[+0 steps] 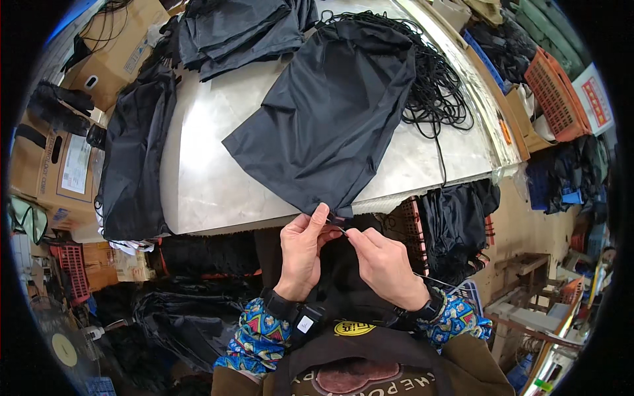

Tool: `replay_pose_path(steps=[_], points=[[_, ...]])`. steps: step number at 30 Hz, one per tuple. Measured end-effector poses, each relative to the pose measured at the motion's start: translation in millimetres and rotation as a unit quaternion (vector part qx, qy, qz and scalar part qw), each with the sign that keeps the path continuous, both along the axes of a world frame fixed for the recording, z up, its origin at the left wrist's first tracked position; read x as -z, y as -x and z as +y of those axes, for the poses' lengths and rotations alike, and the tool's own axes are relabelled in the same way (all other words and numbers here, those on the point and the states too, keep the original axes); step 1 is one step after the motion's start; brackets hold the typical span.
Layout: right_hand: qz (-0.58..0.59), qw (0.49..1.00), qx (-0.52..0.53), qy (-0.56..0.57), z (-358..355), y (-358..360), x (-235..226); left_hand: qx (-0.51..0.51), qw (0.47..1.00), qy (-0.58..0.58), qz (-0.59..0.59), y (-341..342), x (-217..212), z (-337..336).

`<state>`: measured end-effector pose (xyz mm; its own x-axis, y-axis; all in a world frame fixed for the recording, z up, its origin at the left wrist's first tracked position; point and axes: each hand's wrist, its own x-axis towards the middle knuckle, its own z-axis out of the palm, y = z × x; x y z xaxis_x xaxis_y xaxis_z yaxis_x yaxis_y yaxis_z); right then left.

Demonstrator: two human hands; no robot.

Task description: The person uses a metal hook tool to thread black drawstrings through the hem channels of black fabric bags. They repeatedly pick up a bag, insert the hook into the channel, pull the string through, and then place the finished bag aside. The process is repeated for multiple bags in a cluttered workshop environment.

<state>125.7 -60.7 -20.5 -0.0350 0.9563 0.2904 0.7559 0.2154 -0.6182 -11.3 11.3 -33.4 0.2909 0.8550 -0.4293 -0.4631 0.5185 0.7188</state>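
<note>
1 black bag [323, 112], fabric, creased, lying flat on a pale table [206, 145]; long axis runs from the hands at the near edge away and slightly to the right. Near end narrows to a gathered tip at the table's near edge, pointing toward the wearer; wide far end lies against 1 heap of black cords [441, 96]. 1 side corner points left over the table. 1 left hand [305, 244]: thumb and fingers pinch the gathered tip. 1 right hand [386, 264]: fingers curled, thumb and forefinger pinching a small dark piece [341, 230] at the same tip; its kind cannot be told. The 2 hands sit just beside each other at the near edge. Room: a broad patch of bare table left of the bag; a narrower patch right of it, crossed by 1 cord strand. Bounds: 1 black cloth [137, 152] hanging over the left edge; 1 cloth stack [244, 33] beyond, far side.
</note>
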Motion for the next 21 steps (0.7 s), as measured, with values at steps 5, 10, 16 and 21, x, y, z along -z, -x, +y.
replay_pose_path(steps=[5, 10, 16, 21], points=[[0.01, 1.0, 0.003, 0.004, -1.5, -5.9, -8.2, 0.006, 1.0, -0.007, -0.026, 0.5, -10.4, -0.4], [0.034, 0.999, 0.002, 0.024, -4.9, -9.3, -8.5, -0.021, 1.0, -0.01, 0.004, 1.3, 0.3, -0.2], [0.067, 0.997, -0.016, 0.045, 0.2, -7.0, -11.2, -0.021, 0.998, -0.049, 0.037, 0.9, 7.9, -4.0], [0.129, 0.99, -0.038, 0.043, 14.7, -6.7, -6.1, 0.023, 0.994, -0.079, 0.073, -1.2, 10.4, -10.6]])
